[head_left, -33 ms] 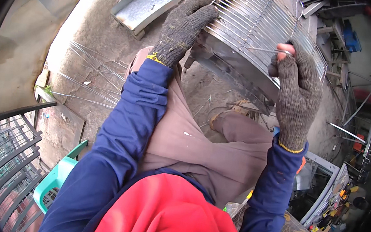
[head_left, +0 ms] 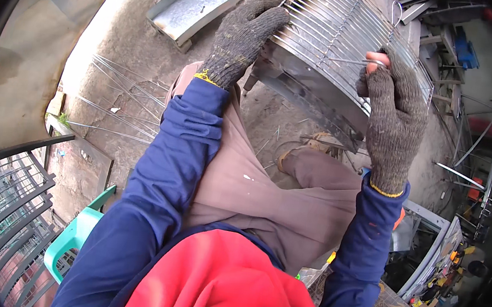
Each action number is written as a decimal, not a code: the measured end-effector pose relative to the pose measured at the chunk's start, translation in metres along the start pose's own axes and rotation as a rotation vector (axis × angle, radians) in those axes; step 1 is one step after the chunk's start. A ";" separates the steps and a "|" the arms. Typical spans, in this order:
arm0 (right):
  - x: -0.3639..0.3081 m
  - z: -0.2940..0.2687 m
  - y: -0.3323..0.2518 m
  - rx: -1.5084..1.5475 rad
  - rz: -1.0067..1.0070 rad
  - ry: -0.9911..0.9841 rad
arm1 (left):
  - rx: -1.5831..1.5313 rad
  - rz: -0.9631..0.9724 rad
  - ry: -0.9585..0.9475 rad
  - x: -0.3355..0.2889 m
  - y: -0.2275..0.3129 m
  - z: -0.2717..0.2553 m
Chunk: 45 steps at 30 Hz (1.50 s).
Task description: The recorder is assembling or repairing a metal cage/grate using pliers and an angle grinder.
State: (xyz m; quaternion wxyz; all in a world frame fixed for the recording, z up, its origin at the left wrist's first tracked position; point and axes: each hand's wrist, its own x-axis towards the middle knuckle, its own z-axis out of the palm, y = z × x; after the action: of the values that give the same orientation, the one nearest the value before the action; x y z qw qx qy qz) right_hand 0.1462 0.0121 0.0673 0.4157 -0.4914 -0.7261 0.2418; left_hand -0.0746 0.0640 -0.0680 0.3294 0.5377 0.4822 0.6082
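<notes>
Clearly, we have a wire rack point(head_left: 350, 28) of close-set bars before us, lying on top of a sheet-metal box point(head_left: 305, 72) near the top of our view. Our right hand point(head_left: 394, 110), in a dark knit glove with a fingertip bare, pinches a thin metal rod point(head_left: 351, 61) at the rack's near side. The rod points leftward over the bars; whether it touches them, we cannot quite tell. Our left hand point(head_left: 241, 39), also gloved, rests its bunched fingers at the rack's left edge, though we cannot make out whether they grip a bar. Just left of that hand, a shallow metal tray point(head_left: 193, 12) sits tilted on the ground. Farther out, we see loose thin rods point(head_left: 122, 86) on the ground and a green chair point(head_left: 82, 228) at lower left.
</notes>
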 end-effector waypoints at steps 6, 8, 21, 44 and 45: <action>0.018 0.004 0.011 -0.020 0.116 -0.059 | -0.013 0.000 -0.033 -0.002 0.001 0.001; 0.018 0.005 0.010 -0.004 0.165 -0.071 | -0.112 -0.097 -0.025 -0.001 0.003 0.002; 0.009 0.018 0.016 -0.084 0.275 -0.106 | -0.063 -0.062 -0.026 -0.001 0.003 0.001; 0.018 0.042 0.019 -0.511 -0.056 -0.160 | 0.057 0.039 0.357 -0.047 0.024 0.014; 0.018 0.041 0.017 -0.541 -0.048 -0.184 | 0.083 0.035 0.299 -0.062 0.029 0.014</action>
State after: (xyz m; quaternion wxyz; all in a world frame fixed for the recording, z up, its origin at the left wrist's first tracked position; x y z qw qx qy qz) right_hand 0.1175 0.0375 0.0385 0.2073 -0.5430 -0.8105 0.0728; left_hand -0.0450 0.0012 -0.0621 0.2210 0.4626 0.5411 0.6666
